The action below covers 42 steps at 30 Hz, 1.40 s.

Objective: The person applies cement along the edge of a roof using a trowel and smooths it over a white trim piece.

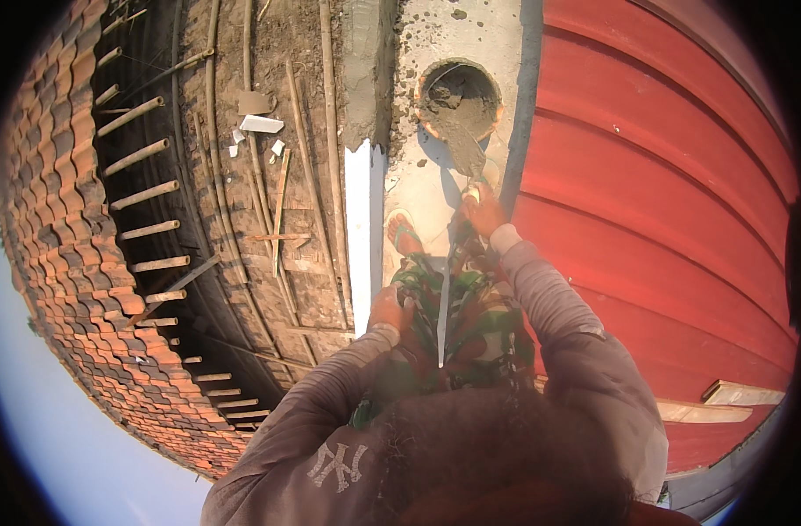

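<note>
My right hand (482,210) is closed round the handle of a trowel (464,151). Wet mortar coats the blade, which points away from me across the near rim of a round bucket (500,114). Inside the bucket sits grey mortar (453,101), heaped unevenly. My left hand (388,309) is low beside my knee, close to the white face of a narrow wall (362,237); its fingers are mostly hidden. Farther off, rough grey mortar (363,88) covers the same wall's top. A thin pale strip (443,316) lies over my camouflage trousers.
My sandalled foot (404,231) stands on the pale concrete ledge (418,180), spotted with mortar. At right slopes a red metal roof (655,202). To the left, a lower surface with bamboo poles (295,114) and white fragments (261,124) meets a tiled roof (67,228).
</note>
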Each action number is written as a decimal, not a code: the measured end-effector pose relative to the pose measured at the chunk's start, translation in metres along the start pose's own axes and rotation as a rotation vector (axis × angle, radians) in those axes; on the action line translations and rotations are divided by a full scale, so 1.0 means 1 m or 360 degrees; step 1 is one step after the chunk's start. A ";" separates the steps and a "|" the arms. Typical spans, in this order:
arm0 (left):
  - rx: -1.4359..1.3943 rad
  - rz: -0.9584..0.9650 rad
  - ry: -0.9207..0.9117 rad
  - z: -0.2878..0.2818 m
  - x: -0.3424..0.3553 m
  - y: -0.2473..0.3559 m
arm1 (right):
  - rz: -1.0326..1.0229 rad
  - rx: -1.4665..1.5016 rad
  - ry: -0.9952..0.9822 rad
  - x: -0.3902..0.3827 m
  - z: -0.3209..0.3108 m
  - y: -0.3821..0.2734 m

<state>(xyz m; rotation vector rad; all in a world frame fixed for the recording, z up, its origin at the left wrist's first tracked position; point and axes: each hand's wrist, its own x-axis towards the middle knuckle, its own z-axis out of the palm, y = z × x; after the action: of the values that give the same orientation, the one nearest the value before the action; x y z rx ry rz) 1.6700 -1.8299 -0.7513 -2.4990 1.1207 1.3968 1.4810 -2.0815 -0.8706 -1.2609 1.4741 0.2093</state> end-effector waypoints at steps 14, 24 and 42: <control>-0.0606 -0.0083 0.0060 -0.034 0.164 0.117 | 0.0100 0.0204 -0.0207 -0.029 -0.090 -0.007; -0.0197 0.0487 0.0252 -0.082 0.353 0.241 | 0.0101 0.0383 -0.0009 -0.001 -0.085 0.007; -0.0358 0.0573 -0.0263 -0.162 0.288 0.324 | 0.0134 -0.0145 0.0111 -0.010 -0.139 -0.160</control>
<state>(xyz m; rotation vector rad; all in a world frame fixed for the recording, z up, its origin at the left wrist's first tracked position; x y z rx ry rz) 1.6765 -2.2911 -0.7864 -2.3423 1.5097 1.8775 1.5175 -2.2405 -0.7353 -1.2907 1.5945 0.2940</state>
